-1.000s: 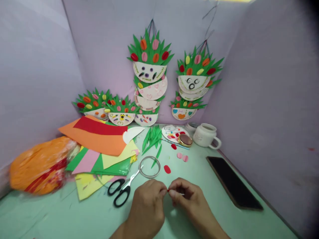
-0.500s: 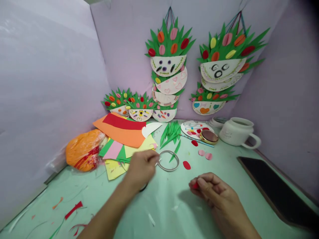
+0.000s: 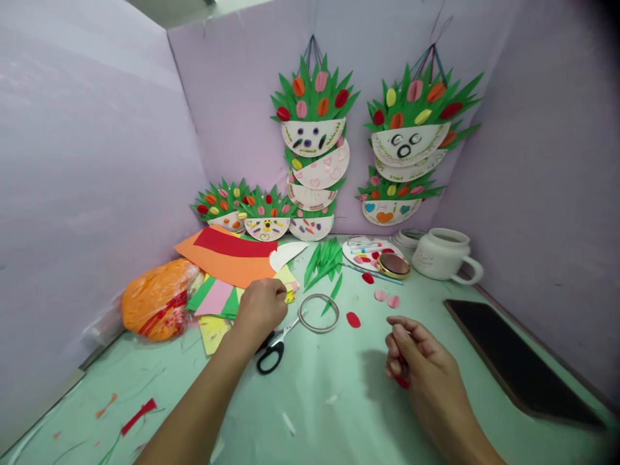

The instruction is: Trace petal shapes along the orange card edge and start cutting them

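My right hand (image 3: pixel 426 371), fingers curled in a pinch, holds a small red paper piece (image 3: pixel 402 382) above the table. To its left on the table lies a flat red paper oval (image 3: pixel 353 320). My left hand (image 3: pixel 264 307) is closed, with its fingertips bent down at the edge of the coloured paper pile; what they hold, if anything, is hidden. Yellow paper (image 3: pixel 290 289) shows just past those fingertips. Right below this hand are black-handled scissors (image 3: pixel 271 358), slightly open, their tips by a thin tape roll (image 3: pixel 302 321).
Green paper leaves (image 3: pixel 325 263) lie behind the tape roll. A white paper plate (image 3: pixel 349 252) with markers and paper pieces, a round gold-rimmed case (image 3: pixel 393 265) and a white mug (image 3: pixel 440 255) stand behind. A dark tablet-like slab (image 3: pixel 518 361) lies right; an orange bag (image 3: pixel 155 300) left.
My left hand has moved from beside the tape roll left towards the paper pile, uncovering the scissors. My right hand has turned, and the red piece now shows below its fingers.
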Motion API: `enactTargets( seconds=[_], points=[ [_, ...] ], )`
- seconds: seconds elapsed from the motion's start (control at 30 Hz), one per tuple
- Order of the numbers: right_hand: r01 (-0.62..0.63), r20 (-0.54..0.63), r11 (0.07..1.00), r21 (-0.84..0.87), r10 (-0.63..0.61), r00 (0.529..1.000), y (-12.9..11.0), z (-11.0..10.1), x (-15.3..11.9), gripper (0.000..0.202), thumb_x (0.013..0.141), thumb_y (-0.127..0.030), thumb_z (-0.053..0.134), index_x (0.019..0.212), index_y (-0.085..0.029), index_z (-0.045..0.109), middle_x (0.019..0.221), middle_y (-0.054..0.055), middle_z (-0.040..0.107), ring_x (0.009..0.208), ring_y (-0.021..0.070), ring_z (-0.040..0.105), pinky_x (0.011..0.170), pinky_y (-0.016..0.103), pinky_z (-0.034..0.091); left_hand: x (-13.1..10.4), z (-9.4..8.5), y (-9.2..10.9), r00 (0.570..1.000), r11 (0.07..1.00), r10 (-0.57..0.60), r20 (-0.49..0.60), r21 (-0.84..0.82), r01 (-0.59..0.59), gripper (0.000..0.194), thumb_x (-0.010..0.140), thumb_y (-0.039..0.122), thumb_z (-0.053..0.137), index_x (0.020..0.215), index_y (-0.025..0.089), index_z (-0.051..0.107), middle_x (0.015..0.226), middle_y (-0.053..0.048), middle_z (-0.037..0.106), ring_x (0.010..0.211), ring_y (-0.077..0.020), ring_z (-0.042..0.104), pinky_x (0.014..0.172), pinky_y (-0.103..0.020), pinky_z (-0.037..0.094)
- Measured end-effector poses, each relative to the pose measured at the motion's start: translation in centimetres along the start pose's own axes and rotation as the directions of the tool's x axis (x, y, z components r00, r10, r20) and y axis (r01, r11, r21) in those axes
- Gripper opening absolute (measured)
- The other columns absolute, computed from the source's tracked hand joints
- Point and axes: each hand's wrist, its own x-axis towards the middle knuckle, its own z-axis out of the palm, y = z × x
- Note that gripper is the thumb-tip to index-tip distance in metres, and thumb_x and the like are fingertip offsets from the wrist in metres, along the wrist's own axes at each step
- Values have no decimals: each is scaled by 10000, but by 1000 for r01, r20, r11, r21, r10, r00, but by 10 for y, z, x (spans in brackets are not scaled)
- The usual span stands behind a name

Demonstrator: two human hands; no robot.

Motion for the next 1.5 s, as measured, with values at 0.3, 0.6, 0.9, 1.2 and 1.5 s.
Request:
enactTargets(
  seconds=[0.3, 0.6, 0.9, 1.2, 1.5],
  points=[
    [25, 46, 1000, -15, -24, 999, -1, 6, 2, 483, 600, -533, 734, 910, -202, 568, 589, -57, 543, 444, 97, 471, 375, 208, 411, -17, 44, 30, 951, 966, 258, 169, -45, -254, 186, 610, -7, 518, 586, 163, 588, 866, -133, 654, 951, -290, 568, 901, -452, 377],
    [358, 68, 851, -385, -360, 930, 7, -7, -4, 274, 834, -449, 543, 932, -207, 625, 598, -41, 479, 530, 121, 476, 481, 224, 413, -37, 35, 44, 931, 785, 299, 207, -608, -117, 128, 805, 259, 479, 756, 175, 562, 698, -17, 677, 651, -143, 584, 640, -241, 440],
    [697, 296, 482, -531, -665, 686, 7, -2, -10, 163, 819, -234, 615, 950, -231, 712, 746, 16, 682, 602, 145, 608, 572, 253, 489, -49, 38, 58, 934, 645, 271, 232, -764, 2, 168, 702, 322, 572, 742, 163, 612, 642, 3, 606, 638, -142, 542, 652, -256, 417],
    [762, 264, 476, -439, -743, 616, 10, -2, -11, 140, 786, -132, 648, 835, -229, 735, 782, 2, 753, 671, 129, 697, 597, 194, 530, -57, 53, 64, 936, 509, 164, 311, -839, 189, 168, 580, 296, 626, 653, 147, 603, 575, 3, 588, 560, -120, 505, 569, -234, 399],
    [669, 245, 545, -505, -652, 717, 11, -1, -13, 73, 759, -181, 640, 696, -214, 654, 726, -12, 706, 474, 91, 527, 438, 201, 403, -57, 50, 64, 942, 476, 89, 323, -845, 245, 59, 541, 165, 648, 597, 145, 640, 544, 16, 589, 547, -119, 518, 539, -223, 397]
  ],
)
